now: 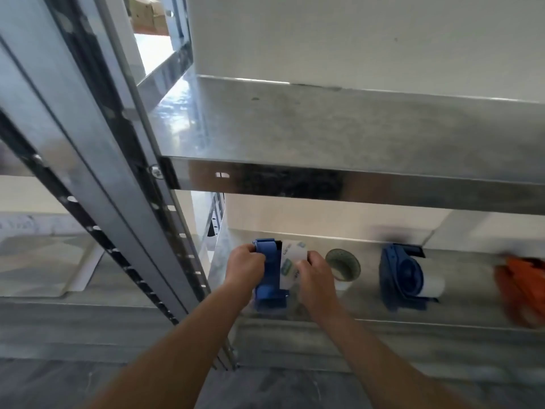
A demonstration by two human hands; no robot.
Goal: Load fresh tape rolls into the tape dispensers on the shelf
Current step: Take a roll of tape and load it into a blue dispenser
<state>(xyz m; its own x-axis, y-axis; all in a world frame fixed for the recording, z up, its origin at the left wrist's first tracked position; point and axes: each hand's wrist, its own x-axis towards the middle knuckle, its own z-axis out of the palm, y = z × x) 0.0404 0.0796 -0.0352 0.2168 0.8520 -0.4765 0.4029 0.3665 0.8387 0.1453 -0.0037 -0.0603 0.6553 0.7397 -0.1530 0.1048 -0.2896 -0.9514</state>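
Observation:
A blue tape dispenser (269,278) stands on the lower metal shelf (368,308). My left hand (243,268) grips its left side. A white tape roll (292,261) with green print sits against the dispenser's right side, and my right hand (314,278) grips it with curled fingers. To the right lies a loose tape roll (343,264) seen through its core. Further right a second blue dispenser (405,276) lies on its side with a white roll in it.
An orange object (522,287), blurred, lies at the shelf's far right. The upper metal shelf (354,131) overhangs the work area. A perforated steel upright (141,231) runs diagonally on the left. The white wall stands behind the shelves.

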